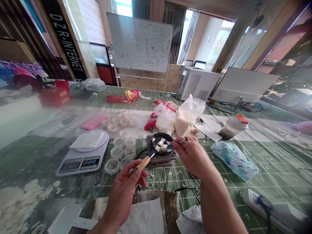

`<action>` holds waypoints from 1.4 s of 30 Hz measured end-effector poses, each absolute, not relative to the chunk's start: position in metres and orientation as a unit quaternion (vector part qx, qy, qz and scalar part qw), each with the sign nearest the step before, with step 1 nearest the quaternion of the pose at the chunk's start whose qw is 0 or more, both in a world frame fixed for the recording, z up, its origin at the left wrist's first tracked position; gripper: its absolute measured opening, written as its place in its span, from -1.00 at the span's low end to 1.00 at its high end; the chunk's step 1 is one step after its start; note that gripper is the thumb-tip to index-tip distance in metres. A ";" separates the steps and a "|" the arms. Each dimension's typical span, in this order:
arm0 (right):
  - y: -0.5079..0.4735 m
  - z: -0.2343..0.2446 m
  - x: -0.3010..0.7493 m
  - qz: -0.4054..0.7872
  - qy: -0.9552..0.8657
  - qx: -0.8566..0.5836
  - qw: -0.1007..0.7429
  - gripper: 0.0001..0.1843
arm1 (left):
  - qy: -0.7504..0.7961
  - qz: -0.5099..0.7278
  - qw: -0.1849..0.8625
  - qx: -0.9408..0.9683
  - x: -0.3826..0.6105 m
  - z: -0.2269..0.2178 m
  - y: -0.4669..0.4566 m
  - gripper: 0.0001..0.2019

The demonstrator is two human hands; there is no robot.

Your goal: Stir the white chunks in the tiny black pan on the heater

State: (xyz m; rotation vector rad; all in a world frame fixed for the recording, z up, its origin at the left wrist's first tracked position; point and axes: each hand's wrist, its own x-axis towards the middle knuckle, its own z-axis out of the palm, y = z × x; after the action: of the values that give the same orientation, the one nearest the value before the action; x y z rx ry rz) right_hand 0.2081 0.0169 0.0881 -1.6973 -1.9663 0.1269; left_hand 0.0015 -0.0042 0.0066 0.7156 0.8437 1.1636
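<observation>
My left hand (126,188) grips the wooden handle (143,162) of a small black pan (161,142). The pan sits on a small square heater (161,157) and holds several white chunks (162,144). My right hand (192,154) pinches a thin blue-tipped stick (175,144) whose end reaches into the pan among the chunks. Both hands are over the green cutting mat (243,136), close to the near edge.
A white kitchen scale (83,152) and several small clear cups (120,152) lie left of the pan. Two plastic bags of white flakes (180,118) stand behind it. A tissue pack (234,159), a lidded jar (232,126) and a power strip (268,204) lie right.
</observation>
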 end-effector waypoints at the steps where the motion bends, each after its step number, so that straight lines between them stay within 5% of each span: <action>1: 0.017 0.088 0.207 0.059 -0.736 -0.618 0.271 -0.68 | 0.377 0.523 0.694 0.320 0.001 0.006 -0.004 -0.71; 42: 0.020 0.086 0.208 0.032 -0.716 -0.647 0.261 -0.68 | 0.379 0.520 0.696 0.320 0.000 0.004 -0.005 -0.70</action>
State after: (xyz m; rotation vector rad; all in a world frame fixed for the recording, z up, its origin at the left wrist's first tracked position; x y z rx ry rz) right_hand 0.2078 0.0195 0.0858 -1.7522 -1.9373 0.0863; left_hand 0.0001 -0.0050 0.0044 0.7140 0.8445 1.1597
